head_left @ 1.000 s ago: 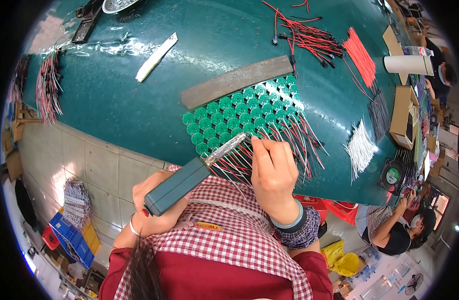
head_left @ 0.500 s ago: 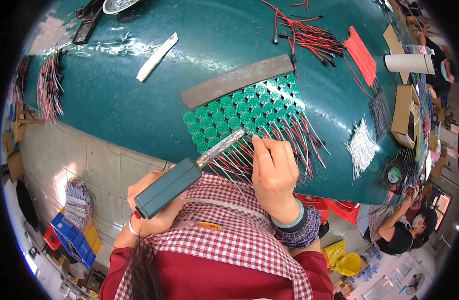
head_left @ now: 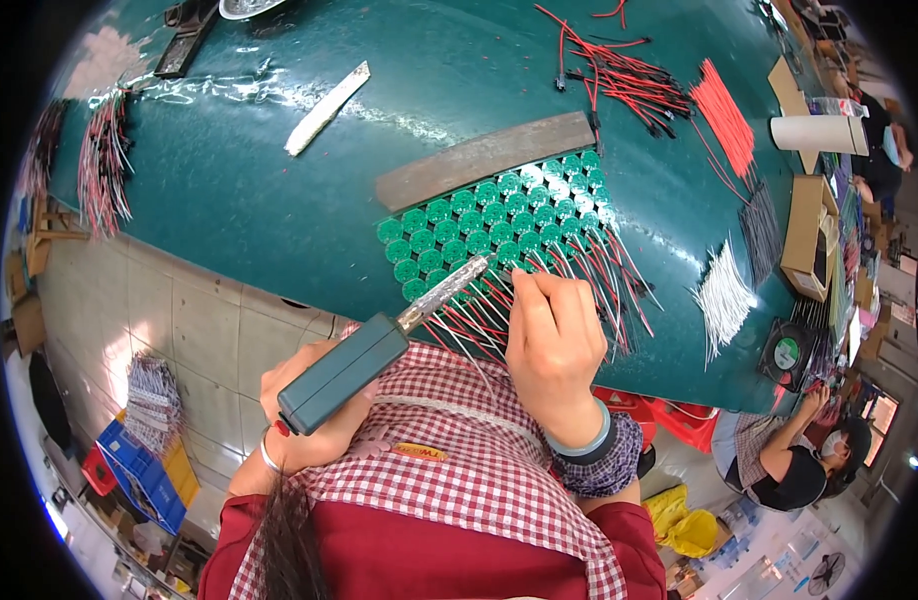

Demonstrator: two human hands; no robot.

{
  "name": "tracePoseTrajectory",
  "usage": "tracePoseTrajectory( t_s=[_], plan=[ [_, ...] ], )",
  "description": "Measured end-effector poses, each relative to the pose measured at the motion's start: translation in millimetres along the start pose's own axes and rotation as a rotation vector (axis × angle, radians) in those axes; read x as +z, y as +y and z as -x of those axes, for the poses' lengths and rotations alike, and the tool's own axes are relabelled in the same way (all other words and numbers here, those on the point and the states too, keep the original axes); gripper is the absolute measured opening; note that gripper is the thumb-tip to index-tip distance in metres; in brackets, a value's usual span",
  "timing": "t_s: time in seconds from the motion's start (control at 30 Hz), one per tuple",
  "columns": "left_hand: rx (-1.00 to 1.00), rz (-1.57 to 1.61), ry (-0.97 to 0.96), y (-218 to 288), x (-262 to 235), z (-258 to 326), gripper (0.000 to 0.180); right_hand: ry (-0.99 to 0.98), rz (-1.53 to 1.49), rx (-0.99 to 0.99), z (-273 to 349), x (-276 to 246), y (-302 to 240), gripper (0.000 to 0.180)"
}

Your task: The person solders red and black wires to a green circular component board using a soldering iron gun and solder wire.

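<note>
My left hand point(head_left: 314, 408) is wrapped round the dark green handle of a soldering iron point(head_left: 344, 373). Its metal barrel points up and right, with the tip at the lower rows of a panel of round green circuit boards point(head_left: 466, 222). Beside that tip, my right hand point(head_left: 556, 325) is closed in a pinch on a thin wire, mostly covered by the fingertips. Red and white wires point(head_left: 469, 325) fan out from the panel's near edge, some passing under my right hand. A flat grey-brown bar point(head_left: 484, 160) lies along the panel's far edge.
A whitish strip point(head_left: 327, 108) lies left of the bar. Red-black connector leads point(head_left: 634, 85), red wires point(head_left: 724, 118), black wires point(head_left: 761, 232) and white wires point(head_left: 723, 300) lie to the right, near a small fan point(head_left: 784, 352) and cardboard box point(head_left: 811, 235). A co-worker point(head_left: 804, 460) sits at right.
The whole view has shifted slightly, so the table's things appear a little further right. The iron's tip has moved slightly left along the panel. Both hands keep their grips.
</note>
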State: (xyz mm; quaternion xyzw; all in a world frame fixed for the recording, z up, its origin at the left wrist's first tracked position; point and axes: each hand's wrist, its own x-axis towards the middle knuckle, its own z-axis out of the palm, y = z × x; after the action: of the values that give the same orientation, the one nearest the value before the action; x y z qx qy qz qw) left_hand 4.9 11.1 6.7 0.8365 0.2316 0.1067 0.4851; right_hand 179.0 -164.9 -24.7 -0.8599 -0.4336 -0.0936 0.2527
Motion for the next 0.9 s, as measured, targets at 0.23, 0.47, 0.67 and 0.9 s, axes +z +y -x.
tracePoseTrajectory(
  t_s=[0.23,0.47,0.67,0.9],
  plan=[
    [0.092,-0.072,-0.049,-6,-7,4,0.029,-0.021,-0.043,-0.035,3,2,-8,0.029],
    [-0.020,0.026,-0.005,-5,-3,8,0.029,-0.044,-0.037,-0.021,3,2,-9,0.030],
    [0.031,0.056,-0.034,-11,-2,8,0.028,-0.040,-0.023,-0.019,4,4,-10,0.030],
    [0.014,0.067,-0.078,-11,-4,5,0.024,-0.054,0.000,-0.022,4,5,-10,0.030]
  ],
)
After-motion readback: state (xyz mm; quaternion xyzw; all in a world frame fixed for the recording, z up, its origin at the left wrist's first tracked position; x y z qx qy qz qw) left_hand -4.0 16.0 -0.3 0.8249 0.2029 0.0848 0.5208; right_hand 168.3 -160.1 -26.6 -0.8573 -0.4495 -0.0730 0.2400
